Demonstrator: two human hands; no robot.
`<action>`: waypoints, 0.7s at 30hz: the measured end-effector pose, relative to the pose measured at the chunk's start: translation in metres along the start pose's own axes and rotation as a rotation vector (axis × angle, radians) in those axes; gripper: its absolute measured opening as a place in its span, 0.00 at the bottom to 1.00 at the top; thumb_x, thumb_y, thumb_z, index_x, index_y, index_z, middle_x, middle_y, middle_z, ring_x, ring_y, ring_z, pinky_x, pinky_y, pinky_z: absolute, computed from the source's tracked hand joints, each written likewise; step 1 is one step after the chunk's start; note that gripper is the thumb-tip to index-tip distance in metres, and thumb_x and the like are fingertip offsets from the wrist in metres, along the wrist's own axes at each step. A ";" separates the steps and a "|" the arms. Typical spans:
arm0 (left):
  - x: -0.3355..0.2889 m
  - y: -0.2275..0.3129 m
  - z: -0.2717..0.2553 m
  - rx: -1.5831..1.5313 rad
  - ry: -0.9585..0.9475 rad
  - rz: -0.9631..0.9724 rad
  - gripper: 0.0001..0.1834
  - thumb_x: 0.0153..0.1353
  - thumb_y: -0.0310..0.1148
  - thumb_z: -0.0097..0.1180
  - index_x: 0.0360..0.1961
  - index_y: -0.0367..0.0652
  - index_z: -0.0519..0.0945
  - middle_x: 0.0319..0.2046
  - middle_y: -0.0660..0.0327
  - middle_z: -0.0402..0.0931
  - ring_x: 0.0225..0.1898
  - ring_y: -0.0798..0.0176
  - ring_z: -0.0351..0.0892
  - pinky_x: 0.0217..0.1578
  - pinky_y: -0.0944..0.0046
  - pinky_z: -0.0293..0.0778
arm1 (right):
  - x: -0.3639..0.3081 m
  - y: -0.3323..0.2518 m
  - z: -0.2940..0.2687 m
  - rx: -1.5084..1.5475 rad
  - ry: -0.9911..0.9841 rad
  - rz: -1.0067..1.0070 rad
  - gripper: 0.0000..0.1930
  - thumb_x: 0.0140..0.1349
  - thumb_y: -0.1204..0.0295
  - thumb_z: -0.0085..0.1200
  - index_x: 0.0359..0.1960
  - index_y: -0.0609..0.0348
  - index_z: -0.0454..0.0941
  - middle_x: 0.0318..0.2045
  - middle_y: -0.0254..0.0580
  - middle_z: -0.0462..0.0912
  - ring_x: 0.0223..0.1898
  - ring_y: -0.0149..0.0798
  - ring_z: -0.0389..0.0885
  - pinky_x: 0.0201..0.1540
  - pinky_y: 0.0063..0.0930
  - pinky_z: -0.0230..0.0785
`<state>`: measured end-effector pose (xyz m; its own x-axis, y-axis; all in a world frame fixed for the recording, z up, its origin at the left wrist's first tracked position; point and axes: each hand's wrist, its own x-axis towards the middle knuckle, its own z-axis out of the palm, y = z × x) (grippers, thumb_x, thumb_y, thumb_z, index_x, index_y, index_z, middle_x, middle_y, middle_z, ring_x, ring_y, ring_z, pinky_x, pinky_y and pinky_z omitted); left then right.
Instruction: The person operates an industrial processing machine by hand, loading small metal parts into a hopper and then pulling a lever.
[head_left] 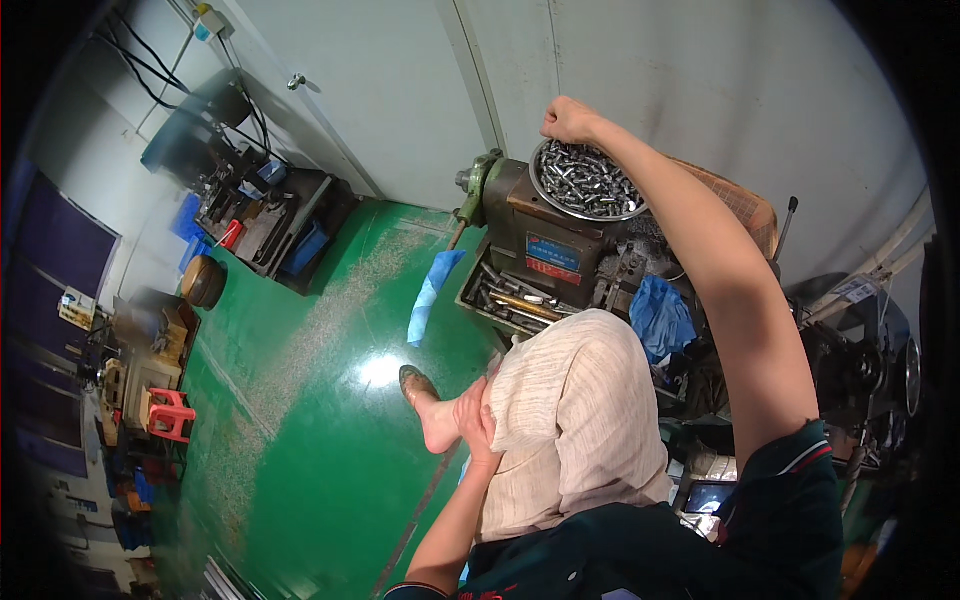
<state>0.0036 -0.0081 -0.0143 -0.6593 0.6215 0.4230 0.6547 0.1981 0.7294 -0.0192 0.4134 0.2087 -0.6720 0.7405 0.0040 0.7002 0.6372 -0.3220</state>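
My right hand (pixel 571 121) is closed at the far rim of a round metal bowl (pixel 537 178). Whatever its curled fingers hold, if anything, is hidden. Many small shiny metal cylinders (pixel 590 182) fill the bowl, which sits on top of a grey machine (pixel 545 228). Down by my crossed leg, my left hand (pixel 477 418) wraps round my lower leg at the hem of the beige trousers (pixel 570 400). A lever on the machine's left side (pixel 458 236) has a blue-wrapped handle (pixel 432 298).
Below the machine's front, a tray (pixel 470 296) holds metal rods and tools. A blue cloth (pixel 662 318) hangs right of my knee. Cardboard (pixel 735 200) lies behind my right forearm. Across the green floor (pixel 300 400) stand another machine bench (pixel 275 225) and a red stool (pixel 170 413).
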 end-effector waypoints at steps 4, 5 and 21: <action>0.003 0.002 0.002 0.009 -0.005 0.006 0.23 0.61 0.42 0.29 0.45 0.36 0.70 0.42 0.51 0.71 0.45 0.50 0.67 0.49 0.57 0.57 | -0.015 -0.004 -0.002 0.025 0.021 0.017 0.16 0.44 0.61 0.54 0.35 0.51 0.77 0.39 0.43 0.77 0.45 0.44 0.73 0.48 0.35 0.64; 0.004 0.004 0.003 0.010 -0.004 0.010 0.23 0.61 0.42 0.29 0.45 0.36 0.70 0.42 0.51 0.71 0.45 0.50 0.67 0.49 0.57 0.57 | -0.018 -0.006 0.001 0.027 0.025 0.017 0.16 0.44 0.61 0.54 0.35 0.51 0.77 0.39 0.43 0.77 0.45 0.44 0.73 0.48 0.35 0.64; 0.015 0.016 0.019 -0.061 -0.088 0.084 0.22 0.60 0.41 0.31 0.45 0.36 0.70 0.42 0.50 0.70 0.45 0.50 0.67 0.49 0.58 0.58 | -0.011 0.023 0.004 0.302 0.086 -0.111 0.18 0.38 0.60 0.58 0.30 0.57 0.78 0.30 0.42 0.80 0.35 0.38 0.76 0.40 0.31 0.67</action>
<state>0.0113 0.0194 -0.0063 -0.5667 0.6987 0.4367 0.6805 0.0980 0.7262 0.0030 0.4191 0.1980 -0.7085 0.6934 0.1312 0.5117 0.6328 -0.5812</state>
